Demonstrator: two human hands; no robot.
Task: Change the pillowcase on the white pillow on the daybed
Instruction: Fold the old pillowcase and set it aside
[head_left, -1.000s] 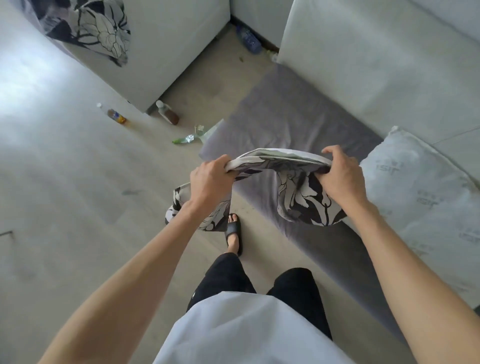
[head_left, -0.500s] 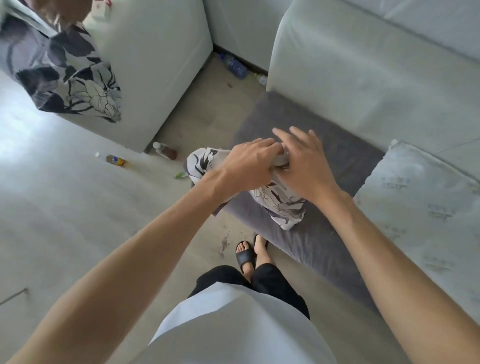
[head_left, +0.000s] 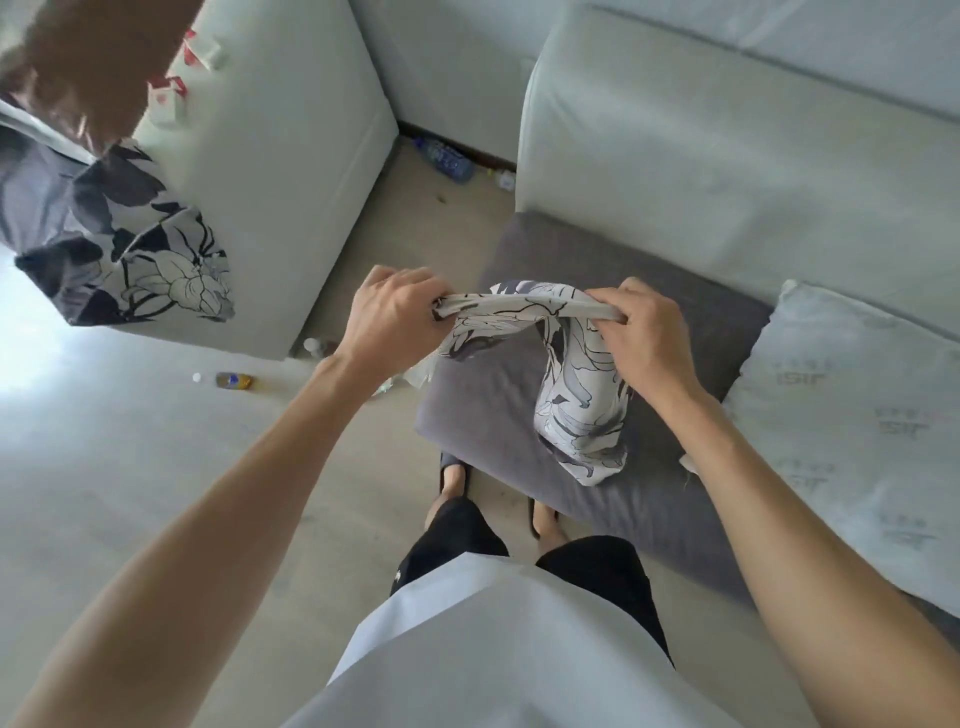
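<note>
A floral black-and-white pillowcase (head_left: 576, 405) hangs bunched between my hands above the grey daybed cushion (head_left: 498, 415). My left hand (head_left: 395, 322) grips its left end and my right hand (head_left: 644, 338) grips its top edge on the right; the loose fabric droops down onto the cushion. The bare white pillow (head_left: 852, 415), printed with faint grey marks, lies on the daybed at the right, just beyond my right forearm.
A pale backrest (head_left: 701, 156) rises behind the cushion. A white block (head_left: 280, 171) draped with floral fabric (head_left: 130, 249) stands at left. Bottles (head_left: 234, 381) and litter lie on the floor, and another bottle (head_left: 447, 156) in the gap. My feet are by the cushion's front edge.
My hands, close together half a second ago, have spread apart and stretched the pillowcase's edge between them. The view has shifted slightly over the cushion.
</note>
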